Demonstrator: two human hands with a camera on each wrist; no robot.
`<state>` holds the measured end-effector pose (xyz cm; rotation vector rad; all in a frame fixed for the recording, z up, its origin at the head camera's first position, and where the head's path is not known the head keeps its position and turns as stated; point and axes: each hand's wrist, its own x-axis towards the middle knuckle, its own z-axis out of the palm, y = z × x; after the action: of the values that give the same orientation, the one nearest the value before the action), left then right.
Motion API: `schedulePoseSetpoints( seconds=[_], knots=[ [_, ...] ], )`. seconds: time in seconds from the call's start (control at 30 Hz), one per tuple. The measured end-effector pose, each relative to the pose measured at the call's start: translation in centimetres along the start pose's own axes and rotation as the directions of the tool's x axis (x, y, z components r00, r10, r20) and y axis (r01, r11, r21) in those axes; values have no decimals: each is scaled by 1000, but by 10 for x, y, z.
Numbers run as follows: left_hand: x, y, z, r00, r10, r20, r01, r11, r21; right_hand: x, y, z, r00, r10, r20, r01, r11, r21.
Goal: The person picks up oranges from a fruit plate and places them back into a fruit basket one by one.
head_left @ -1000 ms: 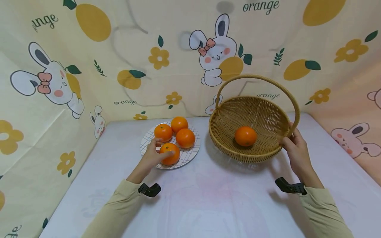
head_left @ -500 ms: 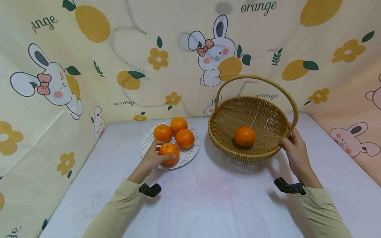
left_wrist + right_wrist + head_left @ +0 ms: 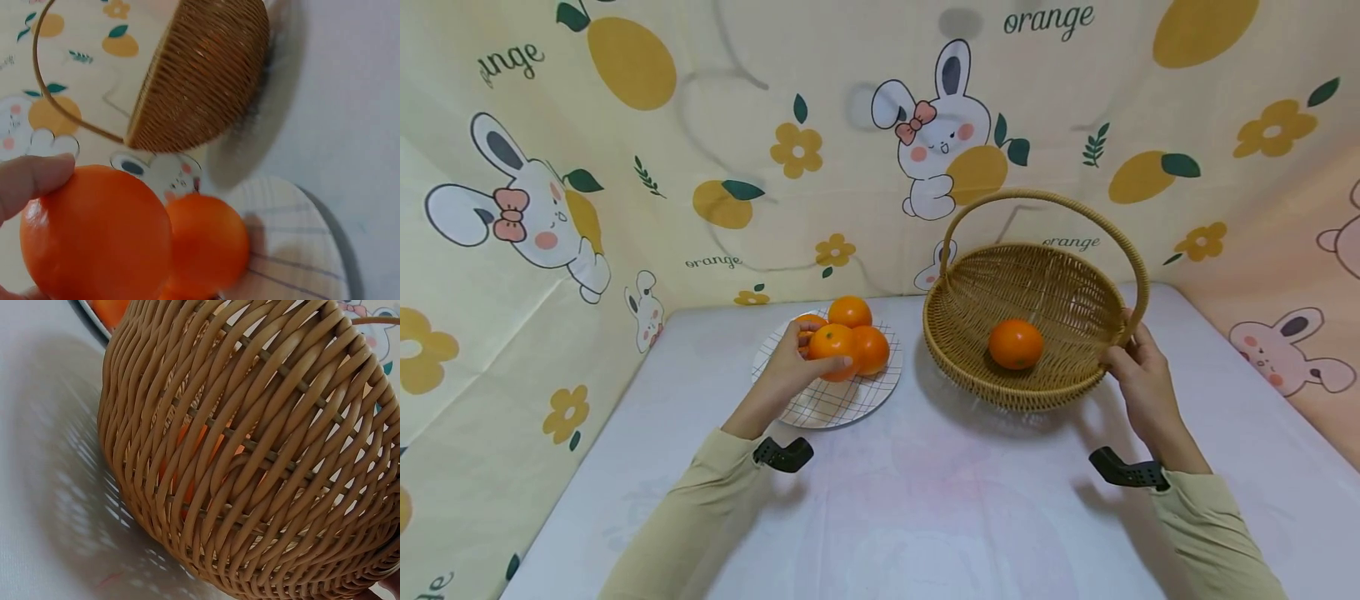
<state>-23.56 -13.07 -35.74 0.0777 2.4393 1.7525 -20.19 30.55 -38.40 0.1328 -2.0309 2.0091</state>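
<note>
My left hand grips an orange between thumb and fingers, lifted above the front of a round white plate with a line grid. Behind it on the plate sit several more oranges, one of them mostly covered by my fingers. In the left wrist view the held orange fills the lower left, with the thumb on it. My right hand holds the right rim of a wicker basket, by the foot of its arched handle. The basket tilts toward me, with one orange inside.
A white tablecloth covers the table. Behind it hangs a cream cloth printed with rabbits and oranges, close to the backs of plate and basket. The basket stands to the right of the plate, with a narrow gap between them.
My left hand has closed round the front orange and raised it off the plate, moving slightly up and away from me. The right hand and the basket have stayed put.
</note>
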Motion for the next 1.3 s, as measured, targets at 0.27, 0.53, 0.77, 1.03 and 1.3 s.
schedulePoseSetpoints(
  seconds=[0.27,0.53,0.77,1.03,1.3],
  knots=[
    [9,34,21,997,35,73,-35,999,-1,0,-1,-1,1000,6,0,-6,1000,-8],
    [18,65,51,979,142,148,-141,990,-20,-1,-1,-1,1000,11,4,-11,1000,-7],
    [31,81,78,958,199,206,-204,979,4,-1,-1,-1,1000,8,10,-7,999,-50],
    [54,101,115,935,237,262,-235,971,-41,0,0,-2,1000,-2,11,3,999,-34],
    [77,119,147,924,234,301,-252,967,22,0,1,-2,1000,-1,2,1,1000,-16]
  ],
)
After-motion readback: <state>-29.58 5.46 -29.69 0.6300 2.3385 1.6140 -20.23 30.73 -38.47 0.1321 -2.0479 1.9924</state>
